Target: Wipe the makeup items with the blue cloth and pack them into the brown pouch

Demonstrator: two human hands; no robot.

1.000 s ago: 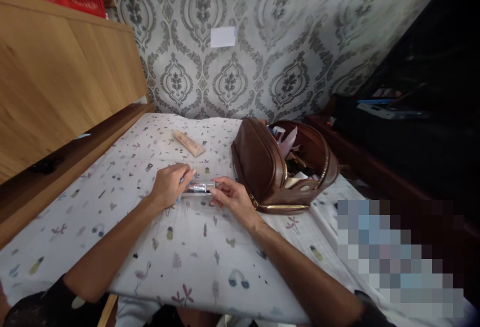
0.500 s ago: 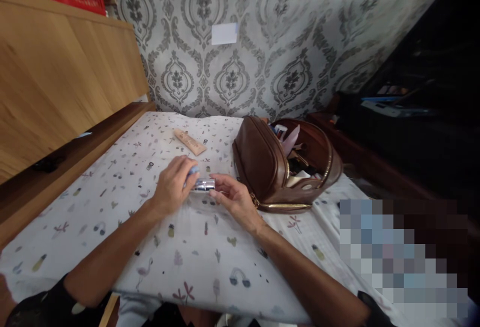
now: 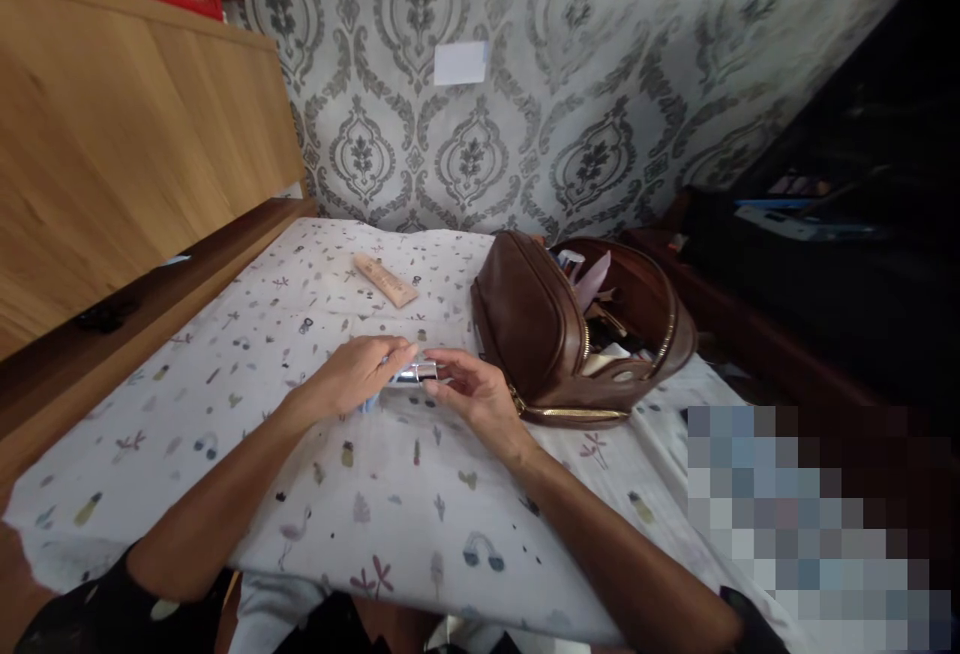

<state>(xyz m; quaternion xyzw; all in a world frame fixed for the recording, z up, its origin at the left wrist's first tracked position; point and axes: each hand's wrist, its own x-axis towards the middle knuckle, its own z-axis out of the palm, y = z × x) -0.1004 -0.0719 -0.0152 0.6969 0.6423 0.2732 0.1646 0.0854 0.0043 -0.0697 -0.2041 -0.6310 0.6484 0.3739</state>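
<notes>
Silver-coloured, the cosmetic tube (image 3: 417,372) runs roughly parallel to the desk (image 3: 390,504) front edge, between the left hand (image 3: 356,374), gripping one end, and the right hand (image 3: 480,394), pinching the other.

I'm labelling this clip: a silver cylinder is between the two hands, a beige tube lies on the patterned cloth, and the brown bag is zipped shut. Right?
Not quite: the head view shows the brown bag open, with items visible inside. The rest stands: silver cylinder between the left hand and right hand, beige tube on the patterned cloth.
</notes>
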